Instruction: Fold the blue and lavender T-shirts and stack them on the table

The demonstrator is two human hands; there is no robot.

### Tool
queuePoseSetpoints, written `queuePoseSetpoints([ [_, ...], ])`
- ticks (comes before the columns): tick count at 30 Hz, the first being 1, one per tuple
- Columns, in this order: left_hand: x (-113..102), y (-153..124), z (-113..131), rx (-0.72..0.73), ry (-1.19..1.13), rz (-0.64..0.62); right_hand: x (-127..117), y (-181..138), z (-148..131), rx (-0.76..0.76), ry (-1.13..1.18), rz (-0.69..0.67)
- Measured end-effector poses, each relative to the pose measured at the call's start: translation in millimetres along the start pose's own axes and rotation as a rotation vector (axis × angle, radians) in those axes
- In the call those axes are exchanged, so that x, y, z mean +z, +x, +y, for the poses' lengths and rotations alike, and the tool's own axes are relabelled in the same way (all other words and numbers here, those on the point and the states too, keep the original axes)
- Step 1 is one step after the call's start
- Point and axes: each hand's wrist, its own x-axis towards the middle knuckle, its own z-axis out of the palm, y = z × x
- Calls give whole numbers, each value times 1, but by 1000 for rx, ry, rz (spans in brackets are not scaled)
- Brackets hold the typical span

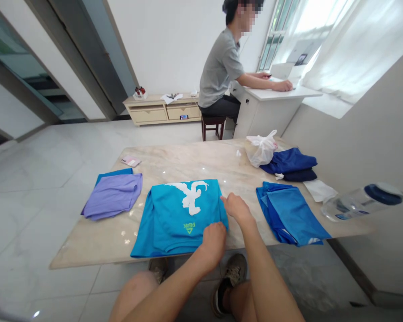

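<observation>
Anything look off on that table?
Mainly the clear plastic bottle with a blue cap. It lies on its side at the right end of the marble tabletop, with the cap end appearing to jut past the edge, which looks precarious. The crumpled white plastic bag also looks out of place beside the folded clothes.

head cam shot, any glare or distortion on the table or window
In the head view, the curtain is blown out white, the table has small glare spots, and the wide lens makes the walls lean at the edges.
</observation>
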Motion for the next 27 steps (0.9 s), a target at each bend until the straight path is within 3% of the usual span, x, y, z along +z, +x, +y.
queuePoseSetpoints([
  [6, -10, -6, -32, 29, -229, -49, 36, 19, -5, 129, 134, 11],
  [11, -8, -11, -69, 23, -574, 73, 39, 32, -26, 83, 83, 45],
  [14, -16, -19, -97, -7, -765, 157, 33, 31, -59, 28, 115, 120],
  [18, -34, -41, -152, -58, -854, 242, 43, 12, -131, -21, 233, 338],
  [20, -40, -58, -191, -138, -846, 224, 57, -2, -166, -147, 332, 366],
  [23, -47, -86, -252, -353, -623, 144, 76, -17, -199, -412, 506, 274],
  [27, -55, -108, -304, -532, -220, 115, 80, -18, -199, -423, 505, 240],
])
